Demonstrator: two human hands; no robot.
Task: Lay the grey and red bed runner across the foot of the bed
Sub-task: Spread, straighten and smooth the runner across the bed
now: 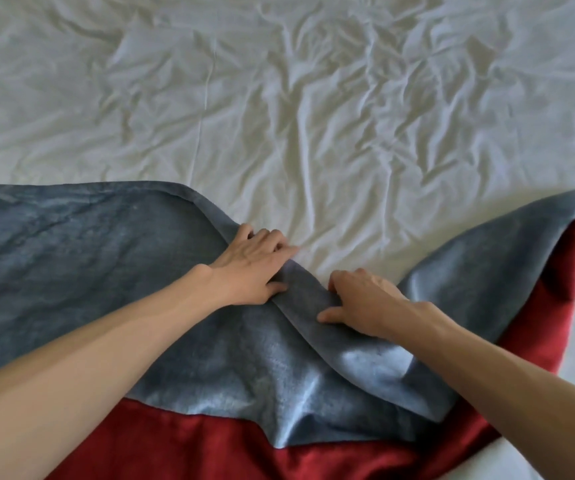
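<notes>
Gripping the runner (89, 271) at its far hem, our left hand (251, 265) curls its fingers over the edge and sets its thumb against a raised fold (296, 289). Just to its right, our right hand (365, 299) pinches the same fold from the other side, fingers bent over the ridge and thumb on the near side. Both hands hold cloth; neither is spread flat.

Left of the left hand the grey face lies fairly flat, its hem running straight off from the knuckles. Right of the right hand the cloth sags back toward us, then climbs away to the far right. Nearer than both wrists, and out past the right forearm, the red side (192, 445) shows. Beyond the fingertips lies the wrinkled white sheet (313, 116).

We judge the step in hand to be the straightening. The runner is on the foot of the bed, but its middle is bunched and its right half falls short of the line. Next, we reckon, the fold wants drawing out. The right hand should carry the hem forward and rightward until it matches the left, then a flat palm should smooth the grey.
</notes>
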